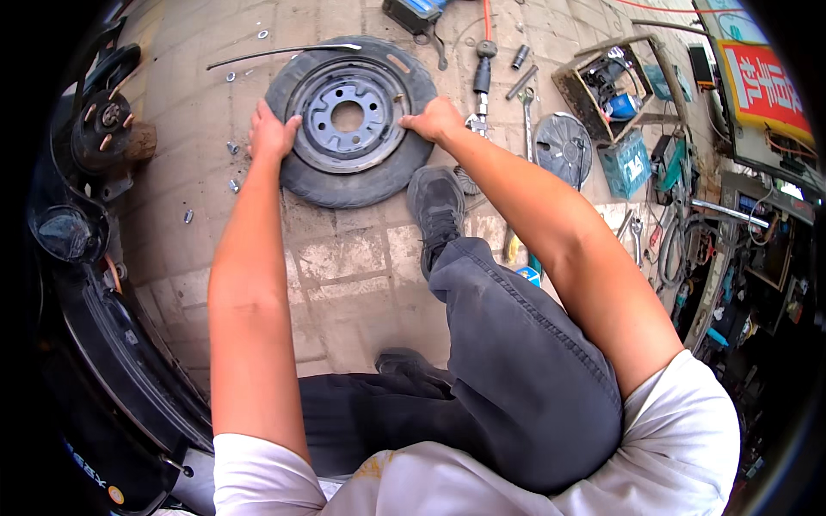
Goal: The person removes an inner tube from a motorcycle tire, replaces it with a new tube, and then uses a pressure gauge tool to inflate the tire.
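Note:
A car wheel (322,182) with a black tyre and a bare steel rim (348,105) lies flat on the paving, face up. My left hand (272,133) grips its left side, thumb toward the rim and fingers over the tyre. On the opposite side my right hand (436,120) holds the wheel, its thumb on the rim edge; its other fingers are mostly hidden. Across the tyre's far edge rests a long thin dark bar (284,52). My shoe (437,206) stands close to the tyre's near right side.
At left, a wheel hub (109,116) with bare studs sits near a wooden block (140,142). Several lug nuts (233,148) lie on the ground. To the right are an air tool (483,82), a spanner (527,125), a round dark disc (561,150) and a wooden toolbox (594,107).

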### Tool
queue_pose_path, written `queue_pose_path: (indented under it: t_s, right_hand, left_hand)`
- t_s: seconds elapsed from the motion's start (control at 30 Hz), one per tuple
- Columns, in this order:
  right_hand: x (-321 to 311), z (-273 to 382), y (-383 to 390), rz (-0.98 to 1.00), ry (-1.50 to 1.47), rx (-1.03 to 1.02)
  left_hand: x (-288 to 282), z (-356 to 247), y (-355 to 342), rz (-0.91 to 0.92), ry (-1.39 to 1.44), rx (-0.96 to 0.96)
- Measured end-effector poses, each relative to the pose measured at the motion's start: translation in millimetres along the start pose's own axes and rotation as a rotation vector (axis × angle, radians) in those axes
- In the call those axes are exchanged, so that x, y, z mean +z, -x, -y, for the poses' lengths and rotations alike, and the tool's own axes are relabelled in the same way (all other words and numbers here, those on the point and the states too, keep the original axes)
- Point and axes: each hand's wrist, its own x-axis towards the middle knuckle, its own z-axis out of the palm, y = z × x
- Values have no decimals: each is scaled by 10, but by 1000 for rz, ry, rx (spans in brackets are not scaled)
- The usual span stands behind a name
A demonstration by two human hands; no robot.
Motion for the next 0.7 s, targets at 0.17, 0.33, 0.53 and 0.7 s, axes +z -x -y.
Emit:
queue_pose_path:
  t_s: [0.17, 0.33, 0.53, 0.7]
  right_hand:
    - [495, -180, 525, 238, -470, 2]
    - [102, -356, 792, 122, -551, -156]
    - [-376, -1923, 812, -546, -758, 225]
    - [-175, -3658, 1151, -1035, -418, 611]
  left_hand:
    - [-61, 227, -336, 11, -183, 165]
    - [18, 404, -361, -153, -197, 322]
    - [-150, 638, -235, -271, -302, 317]
    - [162, 374, 729, -245, -204, 475]
